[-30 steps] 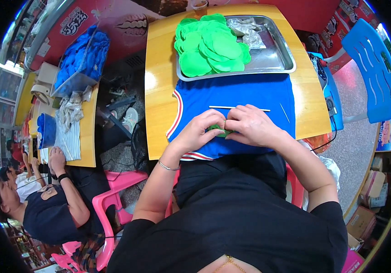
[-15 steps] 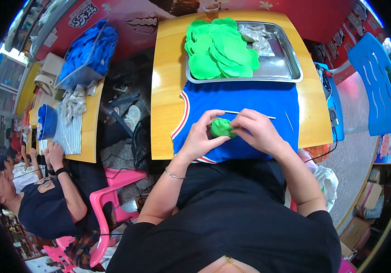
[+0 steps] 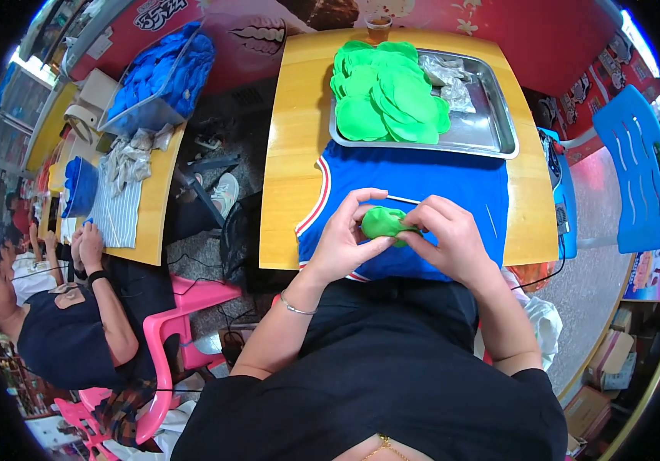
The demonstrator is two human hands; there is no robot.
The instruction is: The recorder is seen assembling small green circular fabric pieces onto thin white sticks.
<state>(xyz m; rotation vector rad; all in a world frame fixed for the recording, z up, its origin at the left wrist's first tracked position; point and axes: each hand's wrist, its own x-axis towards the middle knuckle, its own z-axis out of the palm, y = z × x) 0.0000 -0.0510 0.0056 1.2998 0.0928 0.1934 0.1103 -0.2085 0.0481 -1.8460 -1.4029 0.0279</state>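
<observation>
Between my hands is a rounded, bunched-up green fabric piece (image 3: 382, 222). My left hand (image 3: 339, 244) grips its left side, with the fingers behind and the thumb in front. The fingertips of my right hand (image 3: 453, 237) pinch its right edge. Just beyond the fingers lies a thin rod (image 3: 402, 200), its right part hidden by my right hand. A blue garment (image 3: 422, 173) with red-and-white trim is spread flat beneath. Past it, flat green pieces (image 3: 384, 100) are heaped in a metal tray (image 3: 491, 115).
Small clear bags (image 3: 453, 81) lie in the tray, and a cup (image 3: 378, 29) stands behind it. To the left, a co-worker (image 3: 68, 330) sits at another table near a bin of blue pieces (image 3: 164, 84). A pink chair (image 3: 162, 361) and a blue chair (image 3: 637, 169) flank me.
My right fingers have shifted their pinch along the green piece, which now looks longer and more drawn out. The whole view has also shifted slightly.
</observation>
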